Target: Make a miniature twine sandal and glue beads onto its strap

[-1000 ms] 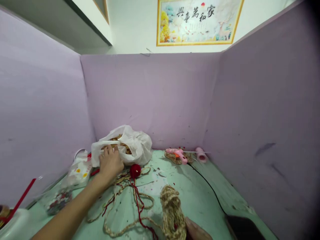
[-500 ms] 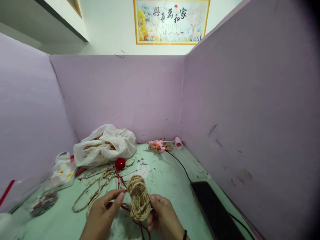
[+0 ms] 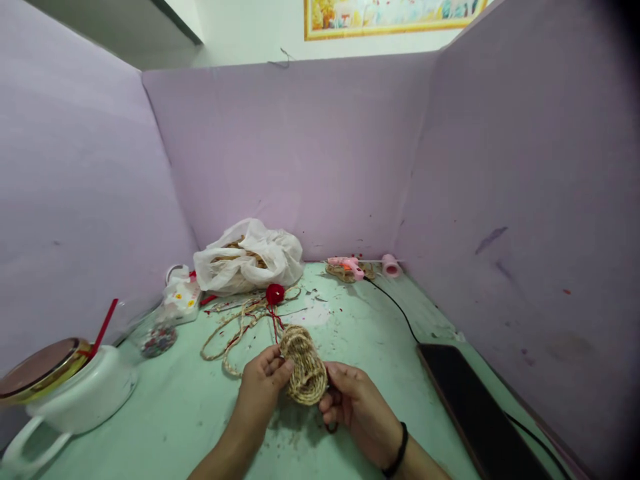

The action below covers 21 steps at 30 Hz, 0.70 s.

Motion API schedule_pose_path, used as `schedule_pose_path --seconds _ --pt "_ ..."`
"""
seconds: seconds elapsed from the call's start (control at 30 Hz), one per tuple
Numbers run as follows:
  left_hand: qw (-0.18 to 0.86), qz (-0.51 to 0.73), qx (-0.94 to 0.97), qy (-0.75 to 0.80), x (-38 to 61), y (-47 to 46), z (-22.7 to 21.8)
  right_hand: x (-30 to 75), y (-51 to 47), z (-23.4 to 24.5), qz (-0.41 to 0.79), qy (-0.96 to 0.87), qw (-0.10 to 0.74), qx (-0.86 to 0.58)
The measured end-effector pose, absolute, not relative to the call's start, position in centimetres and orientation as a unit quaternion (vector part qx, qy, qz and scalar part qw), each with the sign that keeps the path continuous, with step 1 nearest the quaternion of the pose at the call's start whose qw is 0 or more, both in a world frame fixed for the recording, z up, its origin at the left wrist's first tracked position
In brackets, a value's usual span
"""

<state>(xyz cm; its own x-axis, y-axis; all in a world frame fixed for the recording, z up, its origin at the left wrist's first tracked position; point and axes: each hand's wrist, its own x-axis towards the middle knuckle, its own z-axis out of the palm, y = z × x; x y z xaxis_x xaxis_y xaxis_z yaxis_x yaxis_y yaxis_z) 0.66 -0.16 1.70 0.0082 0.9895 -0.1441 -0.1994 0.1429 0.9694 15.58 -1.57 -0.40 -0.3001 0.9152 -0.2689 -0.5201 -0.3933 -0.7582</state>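
A small woven straw slipper (image 3: 306,373) made of coiled tan rope is held just above the table, between my hands. My left hand (image 3: 265,377) is closed on its left edge, thumb on top. On the opposite side, my right hand (image 3: 353,400) pinches the right edge, its lower fingers curled near a dark strand. Red yarn (image 3: 274,320) runs from a red yarn ball (image 3: 275,294) toward the slipper's far end. Loops of tan rope (image 3: 220,340) lie beyond my left hand.
A white plastic bag (image 3: 270,257) with straw pieces sits at the back. Behind on the right, a pink glue gun (image 3: 347,266) rests on a woven piece, its black cord (image 3: 395,303) trailing to a dark flat device (image 3: 475,407). A white enamel pot (image 3: 85,393) stands at left. Lilac panels surround the green table.
My left hand has moved from a strand beside the slipper onto its left edge. The slipper is tilted differently. My view has shifted down and left, bringing the pot into sight.
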Motion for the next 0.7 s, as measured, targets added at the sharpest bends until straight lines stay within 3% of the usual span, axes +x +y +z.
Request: schedule_pose_path --seconds 0.33,0.7 --pt "0.632 0.504 0.347 0.477 0.43 0.09 1.88 15.3 -1.37 -1.05 0.685 -0.348 0.471 -0.433" --pt "0.602 0.518 0.355 0.493 0.31 0.22 1.89 15.55 -1.62 -0.33 0.666 -0.343 0.508 -0.425"
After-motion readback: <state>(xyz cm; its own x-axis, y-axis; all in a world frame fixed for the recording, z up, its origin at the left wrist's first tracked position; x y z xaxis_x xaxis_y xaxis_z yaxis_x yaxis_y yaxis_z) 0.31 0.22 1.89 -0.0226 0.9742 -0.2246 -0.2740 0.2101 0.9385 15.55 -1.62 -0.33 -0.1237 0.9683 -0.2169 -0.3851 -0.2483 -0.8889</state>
